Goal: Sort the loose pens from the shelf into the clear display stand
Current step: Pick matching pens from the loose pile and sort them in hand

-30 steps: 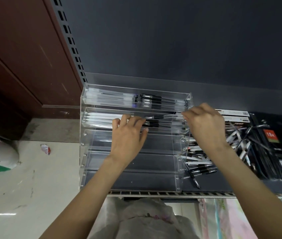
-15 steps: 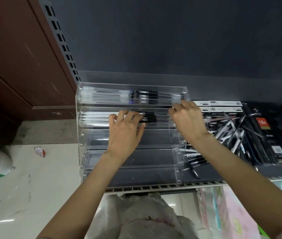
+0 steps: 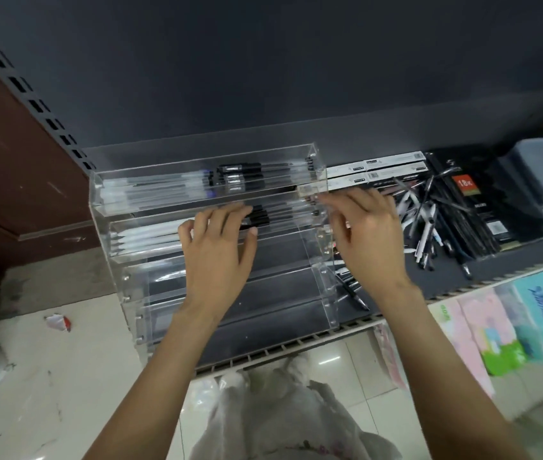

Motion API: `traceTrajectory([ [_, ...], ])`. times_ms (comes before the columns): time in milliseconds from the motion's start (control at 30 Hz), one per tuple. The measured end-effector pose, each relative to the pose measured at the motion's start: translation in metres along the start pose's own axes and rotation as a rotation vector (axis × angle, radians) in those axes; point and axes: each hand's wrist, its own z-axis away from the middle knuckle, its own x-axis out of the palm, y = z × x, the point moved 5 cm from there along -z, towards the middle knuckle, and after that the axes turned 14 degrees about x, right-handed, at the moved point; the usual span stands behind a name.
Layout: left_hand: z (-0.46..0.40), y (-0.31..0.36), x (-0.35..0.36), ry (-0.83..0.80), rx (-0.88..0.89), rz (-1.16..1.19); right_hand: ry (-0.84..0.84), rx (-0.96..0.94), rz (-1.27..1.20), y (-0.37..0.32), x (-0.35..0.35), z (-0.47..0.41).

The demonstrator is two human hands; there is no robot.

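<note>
Left hand [image 3: 220,247], fingers spread and relaxed, rests on display stand [image 3: 137,280] second tier; right hand [image 3: 368,240], fingers loose, holding nothing, hovers at its right end near loose pens [image 3: 429,224]

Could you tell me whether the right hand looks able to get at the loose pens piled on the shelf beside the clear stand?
Probably yes. The right hand holds nothing and hovers by the clear stand, with the loose pens lying uncovered on the shelf just to its right. Nothing appears to lie between them.

One clear display stand [image 3: 321,293], five tiers; two hands; loose pens [image 3: 429,224] too jumbled to count.
</note>
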Motion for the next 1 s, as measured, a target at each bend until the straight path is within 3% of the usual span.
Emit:
traceTrajectory([
  [100, -0.001, 0.045, -0.015, 0.195, 0.157, 0.274, 0.099, 0.192, -0.132, 0.049, -0.026, 0.032],
  [200, 0.0, 0.102, -0.002, 0.176, 0.305, 0.411, -0.025, 0.329, -0.113, 0.115, -0.015, 0.061],
  [300, 0.004, 0.151, 0.052, -0.126, 0.35, 0.328, -0.238, 0.337, -0.008, 0.166, 0.011, 0.079],
  [467, 0.005, 0.185, 0.148, -0.74, 0.152, -0.068, -0.558, 0.15, 0.131, 0.202, 0.05, 0.083],
  [567, 0.006, 0.183, 0.176, -0.935, 0.003, -0.203, -0.613, 0.027, 0.146, 0.208, 0.057, 0.079],
  [667, 0.007, 0.178, 0.187, -0.946, -0.097, -0.248, -0.639, -0.028, 0.109, 0.212, 0.061, 0.074],
  [833, 0.006, 0.169, 0.2, -0.813, -0.202, -0.128, -0.752, -0.064, 0.073, 0.218, 0.068, 0.071],
  [1000, -0.005, 0.169, 0.207, -0.736, -0.123, -0.055, -0.82, -0.078, 0.058, 0.223, 0.069, 0.066],
])
